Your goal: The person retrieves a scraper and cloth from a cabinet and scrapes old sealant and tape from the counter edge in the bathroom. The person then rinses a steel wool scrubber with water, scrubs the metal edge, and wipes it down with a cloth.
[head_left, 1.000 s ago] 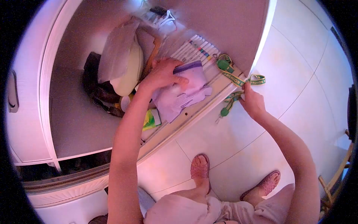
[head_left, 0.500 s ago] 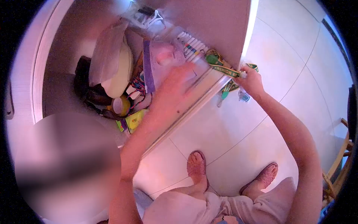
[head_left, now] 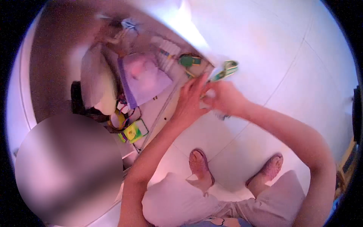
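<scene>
My right hand [head_left: 223, 96] is closed on the green lanyard [head_left: 228, 70], whose loop sticks out above it over the floor. Touching or nearly touching it is my left hand [head_left: 191, 98], fingers partly spread at the cabinet's edge; blur hides whether it grips the lanyard. A green reel end [head_left: 186, 60] of the lanyards lies inside the cabinet. Left of my hands, a purple-and-white packet [head_left: 145, 77] lies flat beside a row of white markers [head_left: 165, 51].
In the cabinet are a pale pouch [head_left: 100, 81], a yellow-green packet [head_left: 135, 130], a roll [head_left: 117, 119] and dark items. The cabinet edge [head_left: 160, 113] runs diagonally. My sandalled feet stand on the tiled floor. A wooden chair [head_left: 346, 162] is at the far right.
My left hand has let go of the purple-and-white packet, which now lies further left, and has come over beside my right hand. The view has shifted.
</scene>
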The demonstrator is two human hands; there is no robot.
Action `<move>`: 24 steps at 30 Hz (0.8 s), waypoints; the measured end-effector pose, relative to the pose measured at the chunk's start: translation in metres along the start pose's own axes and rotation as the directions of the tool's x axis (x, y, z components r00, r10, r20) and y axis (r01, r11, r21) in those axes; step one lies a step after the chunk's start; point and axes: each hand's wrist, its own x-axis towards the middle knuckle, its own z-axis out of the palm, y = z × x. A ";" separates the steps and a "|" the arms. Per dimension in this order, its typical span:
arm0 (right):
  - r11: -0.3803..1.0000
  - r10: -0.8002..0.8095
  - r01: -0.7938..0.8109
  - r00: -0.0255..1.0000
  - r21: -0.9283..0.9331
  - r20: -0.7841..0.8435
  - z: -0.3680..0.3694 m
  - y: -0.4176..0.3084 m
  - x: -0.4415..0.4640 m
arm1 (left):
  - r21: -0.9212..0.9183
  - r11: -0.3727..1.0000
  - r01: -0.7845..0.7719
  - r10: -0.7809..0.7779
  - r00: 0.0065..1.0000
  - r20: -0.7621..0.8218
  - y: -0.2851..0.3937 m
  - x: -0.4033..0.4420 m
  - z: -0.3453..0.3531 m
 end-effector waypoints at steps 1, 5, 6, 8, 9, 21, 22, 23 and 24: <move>0.997 -0.077 0.077 0.997 0.019 0.029 0.010 -0.002 -0.009 | 0.039 0.997 -0.067 0.067 0.998 0.000 -0.006 -0.004 -0.002; 0.975 -0.217 0.221 0.969 -0.023 0.121 0.018 -0.031 -0.036 | -0.192 0.973 -0.131 0.145 0.988 0.062 -0.020 -0.010 -0.024; 0.977 -0.206 0.204 0.978 0.067 0.021 0.019 -0.033 -0.041 | -0.391 0.901 0.186 -0.136 0.979 0.152 -0.023 -0.015 -0.031; 0.952 -0.154 0.196 0.971 0.234 -0.184 0.017 -0.040 -0.044 | -0.176 0.888 0.424 -0.413 0.905 0.100 -0.062 -0.036 -0.042; 0.943 -0.132 0.215 0.943 0.255 -0.306 0.018 -0.041 -0.045 | 0.217 0.908 0.359 -0.350 0.933 -0.082 -0.089 -0.049 -0.046; 0.814 0.379 -0.291 0.922 0.503 -0.080 -0.019 -0.058 -0.143 | -0.912 0.227 0.341 -0.804 0.594 0.022 -0.009 -0.015 -0.120; 0.782 0.407 -0.286 0.907 0.554 -0.107 -0.023 -0.065 -0.156 | -0.919 0.135 0.370 -0.821 0.561 0.105 0.015 -0.038 -0.093; 0.751 0.432 -0.274 0.892 0.600 -0.133 -0.029 -0.073 -0.169 | -0.744 0.153 0.651 -0.780 0.541 0.313 0.068 -0.039 -0.092; 0.698 0.499 -0.289 0.852 0.655 -0.156 -0.037 -0.081 -0.182 | -0.780 0.149 0.608 -0.685 0.632 0.362 0.135 -0.040 -0.100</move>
